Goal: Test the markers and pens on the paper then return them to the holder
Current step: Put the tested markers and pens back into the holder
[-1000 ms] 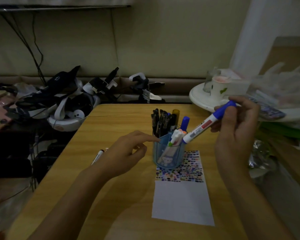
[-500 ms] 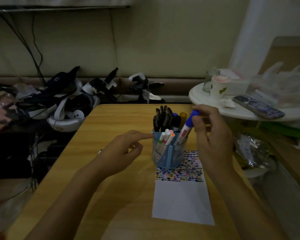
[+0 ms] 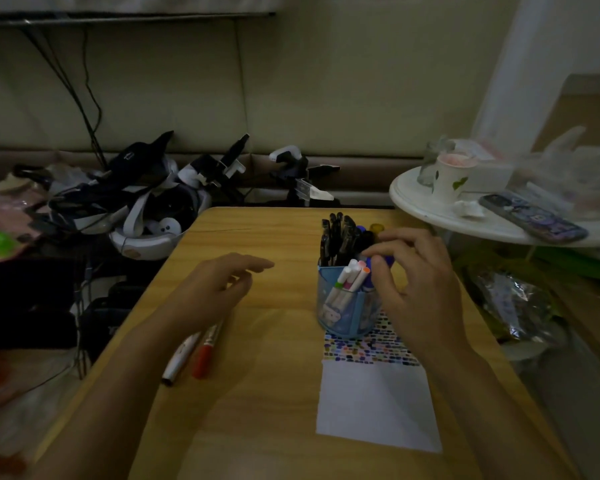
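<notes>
**Two loose markers, left of holder, nearer the left hand**

Paper (image 3: 374,403): flat on worktop (image 3: 257,427), nearest; its far end, filled with test marks, under the holder; red marker (image 3: 205,355) and white marker (image 3: 181,358): side by side, long axes running near-to-far, partly under the left forearm; left hand (image 3: 212,289): above them, fingers relaxed, empty; right hand (image 3: 413,289): fingertips pinching a blue marker (image 3: 369,271) into the holder (image 3: 347,313); judged next pick: left hand's.
</notes>
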The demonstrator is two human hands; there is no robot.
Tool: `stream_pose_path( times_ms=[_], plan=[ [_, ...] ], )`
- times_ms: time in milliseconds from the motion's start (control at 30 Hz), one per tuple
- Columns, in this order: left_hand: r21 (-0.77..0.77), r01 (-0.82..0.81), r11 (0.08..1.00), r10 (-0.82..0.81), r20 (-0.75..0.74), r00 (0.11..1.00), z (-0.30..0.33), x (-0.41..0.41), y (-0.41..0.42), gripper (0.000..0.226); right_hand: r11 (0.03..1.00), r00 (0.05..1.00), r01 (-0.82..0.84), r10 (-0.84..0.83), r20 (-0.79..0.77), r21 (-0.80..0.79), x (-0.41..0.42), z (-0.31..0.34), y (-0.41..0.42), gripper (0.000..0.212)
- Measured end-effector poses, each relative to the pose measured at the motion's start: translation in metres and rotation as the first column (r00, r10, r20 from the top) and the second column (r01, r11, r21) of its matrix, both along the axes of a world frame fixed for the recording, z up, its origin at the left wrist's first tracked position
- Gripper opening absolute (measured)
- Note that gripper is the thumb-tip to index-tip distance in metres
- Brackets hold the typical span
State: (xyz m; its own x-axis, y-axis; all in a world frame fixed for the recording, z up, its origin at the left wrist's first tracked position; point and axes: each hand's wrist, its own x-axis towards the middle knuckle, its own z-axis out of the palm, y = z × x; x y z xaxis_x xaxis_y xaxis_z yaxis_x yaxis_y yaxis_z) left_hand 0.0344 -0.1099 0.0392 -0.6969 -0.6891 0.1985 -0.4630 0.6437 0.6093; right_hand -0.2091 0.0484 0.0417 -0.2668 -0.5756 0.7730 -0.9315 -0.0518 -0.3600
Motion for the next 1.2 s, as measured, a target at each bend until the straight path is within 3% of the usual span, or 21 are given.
stream_pose_path(
  times_ms=[167,433,833,1200],
  plan=[
    [0.009,-0.082,0.997,0.079,0.179,0.981,-0.014,0.029,-0.022,0.048,1.0,1.0,-0.008,0.009,0.029,-0.028,0.008,0.001,0.0,0.025],
    [0.026,-0.027,0.999,0.013,0.428,0.904,-0.023,0.028,-0.016,0.058,0.998,0.999,-0.036,0.036,0.003,-0.059,0.021,-0.002,-0.005,0.018],
    [0.053,-0.029,0.998,0.003,0.437,0.899,-0.03,0.03,-0.017,0.048,0.997,0.998,-0.061,0.062,0.011,-0.054,0.024,-0.003,-0.007,0.023],
    [-0.006,-0.018,1.0,0.019,0.31,0.95,-0.028,0.02,-0.012,0.023,0.996,0.997,-0.075,0.074,-0.027,-0.043,0.029,-0.005,-0.005,0.021]
  ],
)
